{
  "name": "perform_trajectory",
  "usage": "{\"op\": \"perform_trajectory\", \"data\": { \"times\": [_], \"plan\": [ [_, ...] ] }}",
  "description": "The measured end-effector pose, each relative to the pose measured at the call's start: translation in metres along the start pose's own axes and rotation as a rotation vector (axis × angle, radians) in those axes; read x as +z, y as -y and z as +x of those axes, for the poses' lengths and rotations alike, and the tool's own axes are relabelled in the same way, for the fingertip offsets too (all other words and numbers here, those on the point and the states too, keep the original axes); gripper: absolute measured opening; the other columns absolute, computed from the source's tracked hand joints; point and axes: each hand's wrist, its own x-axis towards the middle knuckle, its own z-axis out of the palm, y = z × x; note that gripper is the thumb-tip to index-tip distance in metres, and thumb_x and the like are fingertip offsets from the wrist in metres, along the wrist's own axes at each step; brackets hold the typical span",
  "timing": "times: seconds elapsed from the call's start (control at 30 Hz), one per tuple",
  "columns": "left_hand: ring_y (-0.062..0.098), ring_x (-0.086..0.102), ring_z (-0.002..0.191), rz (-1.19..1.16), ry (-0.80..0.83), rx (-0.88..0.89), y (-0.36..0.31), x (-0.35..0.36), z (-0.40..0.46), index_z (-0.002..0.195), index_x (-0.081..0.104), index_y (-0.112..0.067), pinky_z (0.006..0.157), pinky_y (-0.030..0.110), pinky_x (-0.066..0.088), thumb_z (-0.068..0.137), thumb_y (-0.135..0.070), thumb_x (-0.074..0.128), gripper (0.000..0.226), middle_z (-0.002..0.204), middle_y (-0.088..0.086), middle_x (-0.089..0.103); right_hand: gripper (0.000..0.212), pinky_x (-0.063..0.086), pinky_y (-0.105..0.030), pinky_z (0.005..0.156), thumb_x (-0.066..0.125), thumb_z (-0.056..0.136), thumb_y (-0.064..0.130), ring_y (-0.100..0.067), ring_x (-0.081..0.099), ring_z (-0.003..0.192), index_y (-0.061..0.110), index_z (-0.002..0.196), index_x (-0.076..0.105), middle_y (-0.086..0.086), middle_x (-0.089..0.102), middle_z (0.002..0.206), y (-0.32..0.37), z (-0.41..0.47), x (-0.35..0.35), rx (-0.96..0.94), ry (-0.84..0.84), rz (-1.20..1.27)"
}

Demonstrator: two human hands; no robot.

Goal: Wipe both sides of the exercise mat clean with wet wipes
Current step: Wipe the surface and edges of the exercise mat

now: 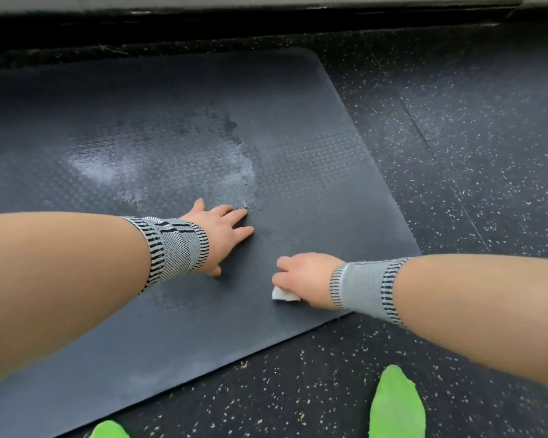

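Note:
A dark grey exercise mat (314, 147) lies flat on the floor, with a shiny wet patch (159, 156) across its middle. My left hand (222, 235) rests flat on the mat with fingers spread, just below the wet patch. My right hand (304, 276) holds a folded white wet wipe (283, 294) against the mat near its front right corner; the wipe shows only under the fingers. Both wrists wear grey striped bands.
Black speckled rubber flooring (472, 153) surrounds the mat. A dark raised ledge (234, 23) runs along the far side. My feet in green socks (396, 406) stand on the floor at the bottom edge, close to the mat's front edge.

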Motion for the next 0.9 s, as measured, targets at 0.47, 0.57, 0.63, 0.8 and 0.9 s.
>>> {"op": "perform_trajectory", "data": {
  "times": [0.47,0.57,0.63,0.8,0.9],
  "plan": [
    [0.024,0.010,0.147,-0.067,0.016,-0.071,0.016,0.012,-0.010,0.154,0.002,-0.030,0.110,0.060,0.024,0.077,-0.054,0.071,0.105,0.161,0.002,-0.004,0.034,0.038,-0.039,0.061,0.057,0.079,0.001,-0.032,0.052,0.081,0.013,0.109,0.045,-0.009,0.041,0.105,0.039,0.001,0.010,-0.280,0.079,-0.001],
    [0.025,0.011,0.147,-0.075,0.020,-0.095,0.019,0.013,-0.012,0.153,0.002,-0.031,0.110,0.060,0.025,0.077,-0.054,0.071,0.106,0.161,0.002,-0.004,0.026,0.042,-0.039,0.071,0.051,0.086,0.006,-0.032,0.055,0.093,0.015,0.110,0.048,-0.010,0.044,0.111,-0.001,0.021,-0.015,-0.127,-0.034,-0.104],
    [0.025,0.011,0.147,-0.088,0.027,-0.112,0.021,0.016,-0.014,0.153,0.001,-0.031,0.109,0.059,0.025,0.077,-0.054,0.072,0.106,0.161,0.001,-0.004,0.023,0.040,-0.037,0.069,0.050,0.087,0.007,-0.033,0.056,0.095,0.011,0.110,0.047,-0.012,0.044,0.112,-0.034,0.035,-0.040,0.165,-0.122,-0.031],
    [0.024,0.010,0.147,-0.104,0.019,-0.141,0.024,0.022,-0.017,0.154,0.001,-0.025,0.110,0.059,0.025,0.077,-0.054,0.071,0.108,0.162,0.000,-0.005,0.028,0.039,-0.035,0.069,0.054,0.085,0.008,-0.036,0.059,0.095,0.012,0.112,0.047,-0.012,0.046,0.111,-0.015,0.049,-0.034,0.324,-0.163,0.127],
    [0.025,0.009,0.146,-0.103,0.009,-0.167,0.026,0.021,-0.017,0.154,-0.002,-0.020,0.110,0.059,0.026,0.074,-0.058,0.072,0.115,0.161,0.002,-0.005,0.029,0.035,-0.034,0.060,0.057,0.083,0.006,-0.034,0.058,0.083,0.013,0.109,0.047,-0.010,0.043,0.106,0.032,0.038,-0.008,0.018,-0.095,0.111]
  ]
}}
